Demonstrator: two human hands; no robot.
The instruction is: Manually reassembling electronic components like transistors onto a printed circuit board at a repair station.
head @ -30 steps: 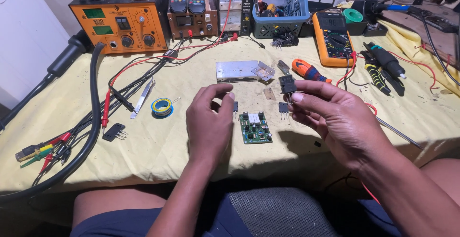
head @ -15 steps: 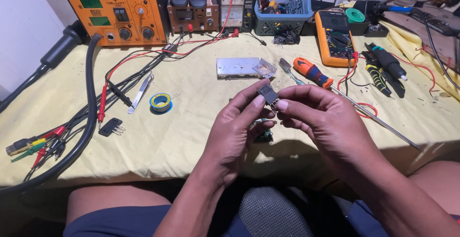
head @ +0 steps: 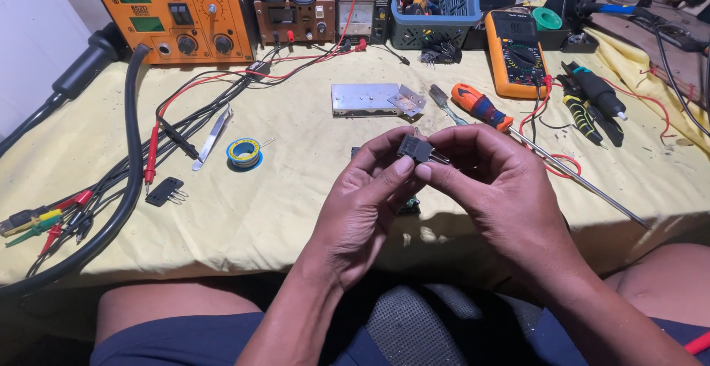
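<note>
I have both hands raised over the middle of the yellow-covered bench [head: 296, 211], and between them sits a small black component [head: 414, 147], pinched from the 9 o'clock side by my left hand [head: 362, 203] and from the 3 o'clock side by my right hand [head: 503, 188], thumbs and forefingers closed on it. As I judge it, the work is at the handling stage: the part is picked up and being turned or fitted, but it is not seated on anything I can see. A green circuit board [head: 409, 206] lies on the cloth just below my hands, mostly hidden by them, so I cannot tell its condition. The component looks like a dark, blocky, roughly rectangular body; thin metal legs seem to show at its 3 o'clock side, though they are too small to be sure of. At 12 o'clock from my hands lies a bare metal plate [head: 373, 98], at 1 o'clock an orange-handled screwdriver [head: 481, 106], and at 9 o'clock a solder reel [head: 243, 152].
</note>
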